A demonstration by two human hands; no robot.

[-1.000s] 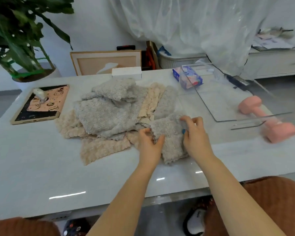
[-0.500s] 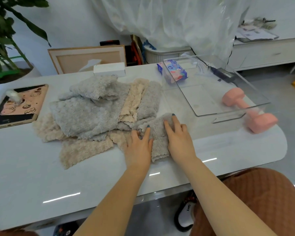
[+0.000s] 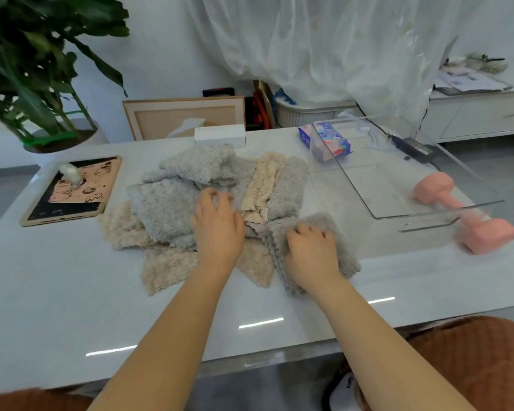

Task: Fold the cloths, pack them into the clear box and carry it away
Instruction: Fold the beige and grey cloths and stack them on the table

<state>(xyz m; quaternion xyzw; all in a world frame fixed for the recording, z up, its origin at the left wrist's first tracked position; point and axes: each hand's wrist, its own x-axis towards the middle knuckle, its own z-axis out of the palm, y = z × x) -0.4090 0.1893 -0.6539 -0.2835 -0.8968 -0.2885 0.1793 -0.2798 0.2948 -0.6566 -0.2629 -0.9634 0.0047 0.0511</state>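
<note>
1. Curling its fingers over a small folded grey fleecy cloth (image 3: 315, 221), the right hand (image 3: 312, 253) grasps it at the near right edge of the heap, on the glossy white table (image 3: 72, 292).
2. The left hand (image 3: 218, 229) lies on the loose heap of grey and beige fleecy cloths (image 3: 163, 206). Its bent fingers are blurred against a grey one, and I cannot tell whether they have hold of it.
3. The clear rectangular plastic box (image 3: 377, 216) stands open on the table to the right of the heap, apart from the folded cloth.
4. A pink dumbbell (image 3: 469, 223) lies at the box's near right corner, and a blue printed tissue packet (image 3: 327, 142) sits at its far left corner.
5. A tablet with a pink cartoon screen (image 3: 72, 191) rests at the table's left end. A white oblong carton (image 3: 220, 134) sits behind the heap, and a green potted plant (image 3: 36, 69) stands far left.
</note>
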